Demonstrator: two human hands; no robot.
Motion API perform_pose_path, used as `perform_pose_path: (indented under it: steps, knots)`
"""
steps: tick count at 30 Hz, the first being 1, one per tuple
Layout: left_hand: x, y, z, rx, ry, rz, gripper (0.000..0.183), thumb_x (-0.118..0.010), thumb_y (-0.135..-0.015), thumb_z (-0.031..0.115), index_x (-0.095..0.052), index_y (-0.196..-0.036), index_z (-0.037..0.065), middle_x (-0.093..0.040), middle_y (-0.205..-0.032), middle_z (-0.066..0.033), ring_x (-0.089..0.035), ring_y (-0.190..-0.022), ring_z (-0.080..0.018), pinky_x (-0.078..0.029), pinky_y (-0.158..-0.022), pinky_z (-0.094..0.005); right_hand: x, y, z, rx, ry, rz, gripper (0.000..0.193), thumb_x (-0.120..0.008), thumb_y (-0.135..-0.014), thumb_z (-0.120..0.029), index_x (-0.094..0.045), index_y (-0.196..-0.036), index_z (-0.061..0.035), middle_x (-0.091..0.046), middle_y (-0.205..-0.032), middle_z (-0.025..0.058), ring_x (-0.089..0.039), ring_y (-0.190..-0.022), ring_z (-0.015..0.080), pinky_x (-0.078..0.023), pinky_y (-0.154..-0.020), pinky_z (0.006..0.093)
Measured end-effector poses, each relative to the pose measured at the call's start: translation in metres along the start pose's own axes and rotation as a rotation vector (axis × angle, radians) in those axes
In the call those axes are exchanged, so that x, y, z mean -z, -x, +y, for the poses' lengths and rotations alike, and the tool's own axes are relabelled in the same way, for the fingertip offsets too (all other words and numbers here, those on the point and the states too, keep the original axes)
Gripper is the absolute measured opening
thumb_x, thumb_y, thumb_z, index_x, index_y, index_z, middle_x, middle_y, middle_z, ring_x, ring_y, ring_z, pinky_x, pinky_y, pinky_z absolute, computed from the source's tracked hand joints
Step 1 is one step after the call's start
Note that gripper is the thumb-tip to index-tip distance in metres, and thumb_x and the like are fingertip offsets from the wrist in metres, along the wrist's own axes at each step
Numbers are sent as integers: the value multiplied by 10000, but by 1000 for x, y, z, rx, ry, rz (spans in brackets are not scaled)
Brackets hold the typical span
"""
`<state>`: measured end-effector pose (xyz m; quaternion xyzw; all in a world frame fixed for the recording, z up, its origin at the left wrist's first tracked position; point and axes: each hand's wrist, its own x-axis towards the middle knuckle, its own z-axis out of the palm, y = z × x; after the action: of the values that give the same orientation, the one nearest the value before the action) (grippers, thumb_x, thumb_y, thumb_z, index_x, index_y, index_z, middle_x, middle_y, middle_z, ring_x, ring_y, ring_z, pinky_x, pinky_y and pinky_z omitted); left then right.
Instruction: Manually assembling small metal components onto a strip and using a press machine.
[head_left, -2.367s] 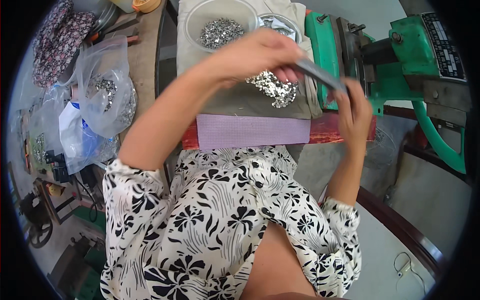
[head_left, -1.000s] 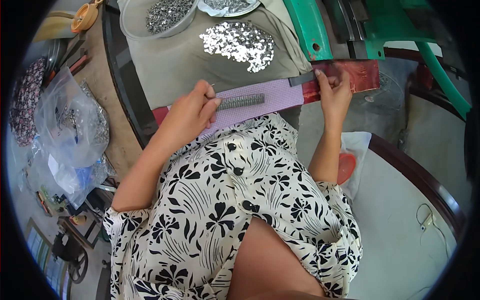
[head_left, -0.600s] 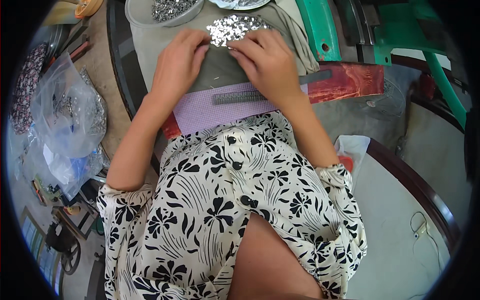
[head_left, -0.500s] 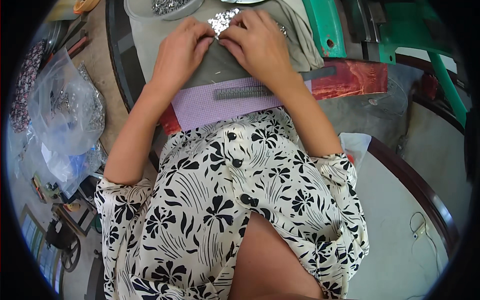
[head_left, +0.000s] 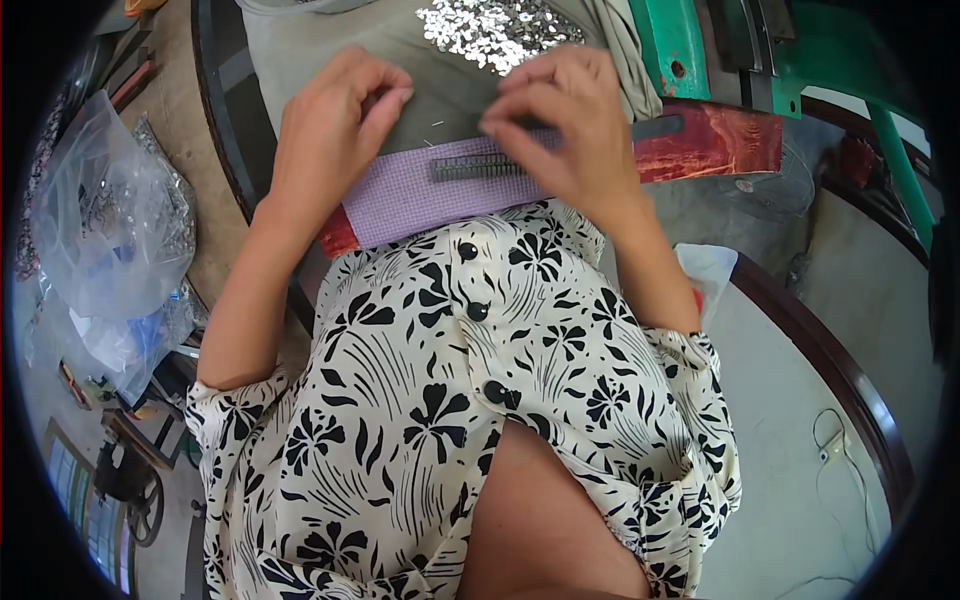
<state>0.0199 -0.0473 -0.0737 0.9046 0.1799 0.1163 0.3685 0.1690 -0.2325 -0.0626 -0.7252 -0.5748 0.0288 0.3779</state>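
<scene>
A pile of small shiny silver pieces [head_left: 490, 35] lies on the grey-green cloth [head_left: 300, 45] in front of me. My left hand [head_left: 335, 130] hovers over that cloth, left of the pile, with thumb and index fingertips drawn together. Whatever may be between them is too small to tell. My right hand [head_left: 575, 135] is just below the pile and over the right end of a dark ridged metal strip [head_left: 475, 167]. Its thumb and forefinger are also pinched close, and anything in them is hidden. The strip rests on a purple checked cloth [head_left: 400, 205] at my lap.
A rim of a clear tub [head_left: 320, 5] shows at the top edge. Green machine parts [head_left: 672, 45] stand at the right of the cloth, beside a red patterned board [head_left: 715, 150]. Clear plastic bags [head_left: 115, 210] with silvery pieces are at the left. A few slivers [head_left: 437, 123] lie near the strip.
Both hands have come back from the silver pile toward me and moved apart. The right hand is now over the strip's right end. The pile shows more fully.
</scene>
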Motion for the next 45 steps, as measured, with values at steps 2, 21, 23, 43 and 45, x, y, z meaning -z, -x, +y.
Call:
perform_pose_path:
  steps: [2,21,23,43,45]
  knots:
    - [7,12,11,-60,100,-62,87,-691,-834,50,-644,-906,41,-604,-869,-104,-626,-766,-299,-501,-677,-367,-1,18,-13,-22,1,-51,145,-798,-698,-134,-699,-802,-127,-629,-960,-10,-536,-1001,250,-397,-899,401]
    - [-18,47,17,-86,75,-66,142,-741,-756,50,-675,-881,45,-673,-916,-59,-618,-879,-277,-512,-739,-372,-27,32,-22,5,99,-85,143,-785,-698,-110,-702,-813,-126,-644,-857,-5,-614,-864,201,-466,-890,365]
    - [-16,47,17,-83,97,-71,149,-742,-758,49,-675,-891,42,-673,-923,-63,-617,-891,-281,-511,-751,-373,-27,32,-22,5,90,-82,163,-788,-694,-99,-705,-831,-128,-657,-882,-6,-626,-879,198,-463,-921,369]
    - [-6,3,6,-47,169,72,174,-664,-828,10,-662,-1000,35,-657,-976,-106,-660,-842,-293,-530,-750,-348,-17,1,0,6,161,1,93,-758,-781,-175,-709,-852,-139,-634,-767,15,-634,-756,231,-474,-796,385]
    - [-14,-12,0,-114,109,114,120,-654,-854,54,-654,-972,33,-647,-970,-115,-649,-829,-315,-518,-731,-374,-21,-15,13,-2,187,14,104,-761,-780,-183,-713,-861,-140,-637,-808,16,-632,-767,231,-465,-791,386]
